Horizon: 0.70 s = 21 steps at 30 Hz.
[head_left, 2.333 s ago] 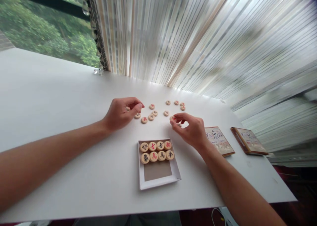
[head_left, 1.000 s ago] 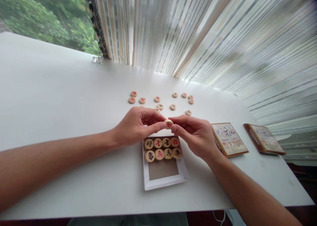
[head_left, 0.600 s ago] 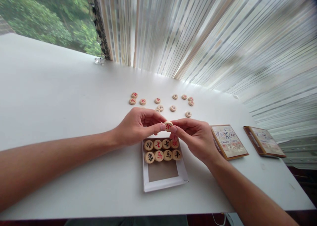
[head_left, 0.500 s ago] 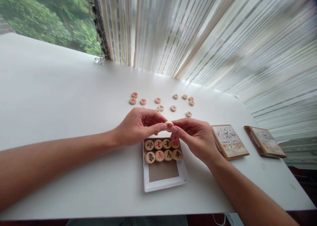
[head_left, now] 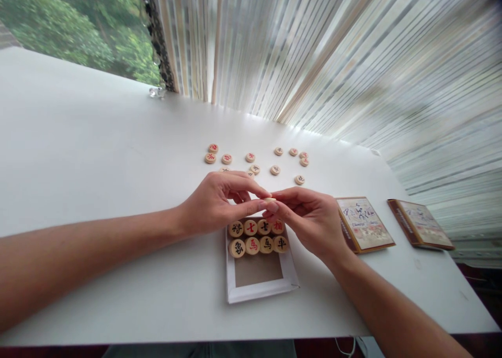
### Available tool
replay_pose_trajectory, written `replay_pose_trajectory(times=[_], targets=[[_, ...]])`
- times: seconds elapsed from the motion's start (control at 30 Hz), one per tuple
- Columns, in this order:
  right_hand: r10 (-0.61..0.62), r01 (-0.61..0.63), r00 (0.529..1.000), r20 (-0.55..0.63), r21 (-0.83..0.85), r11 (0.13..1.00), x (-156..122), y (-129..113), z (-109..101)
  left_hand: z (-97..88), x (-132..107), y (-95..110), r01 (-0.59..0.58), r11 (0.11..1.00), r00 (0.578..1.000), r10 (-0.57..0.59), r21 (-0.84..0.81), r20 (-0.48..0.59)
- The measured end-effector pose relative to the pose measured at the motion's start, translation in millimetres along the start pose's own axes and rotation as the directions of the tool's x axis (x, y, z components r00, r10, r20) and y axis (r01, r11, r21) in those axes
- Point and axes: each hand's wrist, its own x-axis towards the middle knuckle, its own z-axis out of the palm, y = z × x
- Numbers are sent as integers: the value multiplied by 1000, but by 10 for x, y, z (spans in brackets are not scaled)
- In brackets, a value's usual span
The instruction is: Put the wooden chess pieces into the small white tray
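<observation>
Between their fingertips, my left hand [head_left: 225, 198] and my right hand [head_left: 304, 214] pinch one round wooden Chinese chess piece [head_left: 269, 199]. Mostly its pale edge shows; fingers cover the rest. Both hands hover over the far end of a white box tray [head_left: 262, 296]. Inside the tray lie two rows of pieces with red and black characters, among them a black-marked piece [head_left: 237, 248] and a red-marked piece [head_left: 252, 245]. The near part of the tray shows its brown bottom. My left fingers partly hide some loose pieces behind them.
Beyond my hands, several loose chess pieces [head_left: 275, 170] are scattered on the white table [head_left: 117, 154]. To the right lie two box lids with printed covers, a nearer lid [head_left: 366, 224] and a farther lid [head_left: 425, 224]. A string curtain [head_left: 251, 49] hangs at the far edge, near a small clear ornament [head_left: 157, 92].
The held piece has been tilted from showing its red character to showing mostly its edge. My fingertips have closed in around it; the tray and loose pieces stay in place.
</observation>
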Motion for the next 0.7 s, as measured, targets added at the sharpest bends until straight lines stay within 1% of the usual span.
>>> replay_pose_trajectory(times=[0.1, 0.17, 0.27, 0.37, 0.5, 0.63, 0.7], targets=[[3, -3, 1000, 19, 10, 1000, 0, 3, -6, -3, 4, 9, -20, 1000, 1000, 20, 5, -1], [13, -14, 999, 32, 20, 1000, 0, 7, -17, -3, 11, 13, -10, 1000, 1000, 10, -21, 0], [45, -47, 998, 49, 49, 998, 2, 16, -33, 5, 18, 3, 46, 991, 999, -46, -123, 0], [91, -98, 994, 66, 124, 987, 7, 20, -41, 18, 13, -27, 106, 972, 994, -111, -210, -9], [154, -176, 982, 110, 237, 955, 8, 9, -36, 22, 3, -58, 132, 949, 990, -141, -288, -11], [199, -228, 971, 131, 271, 935, 1, 11, -38, 15, 7, -32, 156, 939, 987, -163, -307, 4], [204, -231, 971, 125, 266, 936, -2, 22, -43, 12, 5, -9, 170, 941, 985, -170, -292, 24]])
